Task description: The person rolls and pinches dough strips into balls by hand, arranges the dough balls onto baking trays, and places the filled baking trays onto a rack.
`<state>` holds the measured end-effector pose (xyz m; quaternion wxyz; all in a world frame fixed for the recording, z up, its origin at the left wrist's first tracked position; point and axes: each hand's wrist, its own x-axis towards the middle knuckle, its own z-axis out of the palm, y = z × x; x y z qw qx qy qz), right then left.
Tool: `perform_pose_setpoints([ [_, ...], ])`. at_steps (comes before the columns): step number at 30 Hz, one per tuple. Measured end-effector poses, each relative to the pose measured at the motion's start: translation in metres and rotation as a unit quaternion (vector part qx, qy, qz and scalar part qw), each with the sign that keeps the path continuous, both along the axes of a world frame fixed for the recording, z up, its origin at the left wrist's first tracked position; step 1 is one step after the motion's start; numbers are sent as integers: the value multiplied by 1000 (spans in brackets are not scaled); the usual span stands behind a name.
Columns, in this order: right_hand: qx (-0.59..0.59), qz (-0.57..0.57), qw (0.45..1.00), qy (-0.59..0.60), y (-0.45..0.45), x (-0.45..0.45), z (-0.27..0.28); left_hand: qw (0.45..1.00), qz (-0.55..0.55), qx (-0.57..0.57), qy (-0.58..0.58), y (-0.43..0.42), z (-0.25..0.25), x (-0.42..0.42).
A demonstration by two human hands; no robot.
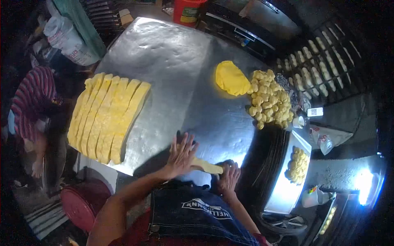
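A strip of pale yellow dough lies on the metal table near its front edge, between my two hands. My left hand rests flat over the strip's left end, its fingers stretched out and apart. At the other end, my right hand has its fingers bent around the dough, and its palm side is hidden. To the left is a large slab of dough cut into several long strips. A bright yellow mass sits near the far right edge, beside a heap of small dough pieces.
A metal tray with dough pieces stands right of the table. Racks with rows of dough are at the far right. Another person in a striped shirt is at the left, near a dark red bucket.
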<state>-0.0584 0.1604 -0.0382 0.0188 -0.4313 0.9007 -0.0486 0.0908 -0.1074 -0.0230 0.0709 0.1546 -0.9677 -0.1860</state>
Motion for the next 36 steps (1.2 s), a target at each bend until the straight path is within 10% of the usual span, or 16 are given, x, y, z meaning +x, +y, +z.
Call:
perform_pose_setpoints([
  [8, -127, -57, 986, 93, -67, -104, -6, 995, 19, -92, 23, -25, 9, -156],
  [18, -153, -6, 985, -83, 2, -52, 3, 993, -9, -14, -120, 99, 53, -49],
  [25, -156, -44, 983, -91, -54, -119, 22, 975, 126, -109, -148, 38, 13, -168],
  [32, -131, -131, 980, 71, -13, -63, 8, 991, -37, -32, -122, 45, 5, -108],
  [36, -39, -76, 995, -44, 38, -30, 23, 975, -144, 12, -169, 74, 57, -47],
])
